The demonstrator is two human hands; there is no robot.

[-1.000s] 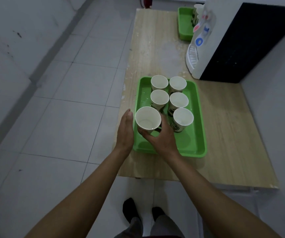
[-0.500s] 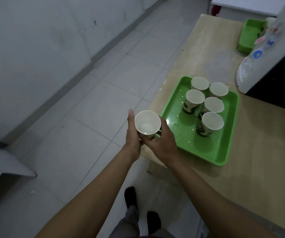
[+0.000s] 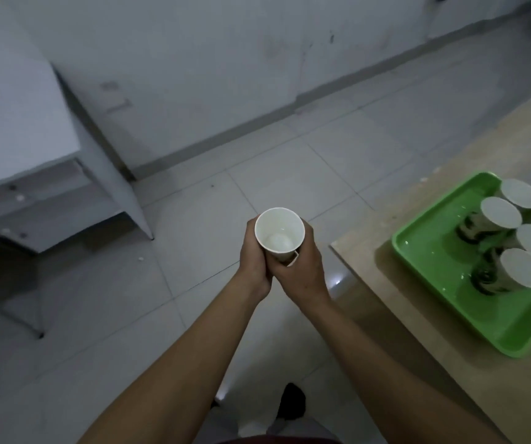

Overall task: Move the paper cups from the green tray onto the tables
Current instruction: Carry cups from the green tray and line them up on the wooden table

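Observation:
I hold one white paper cup (image 3: 278, 230) upright over the tiled floor, clear of the table. My left hand (image 3: 253, 264) wraps its left side and my right hand (image 3: 302, 267) grips its right side and its small paper handle. The green tray (image 3: 430, 254) lies on the wooden table (image 3: 385, 283) at the right. Several paper cups (image 3: 525, 272) with dark green print stand in the tray's far part, with water drops on the tray's bare floor.
A white table (image 3: 17, 123) with a slanted leg stands at the left against the grey wall. Tiled floor (image 3: 193, 299) lies between the two tables. My feet show at the bottom edge.
Both hands carried the cup off the tray and away from the wooden table to the left. The view swung left, bringing the white table into sight.

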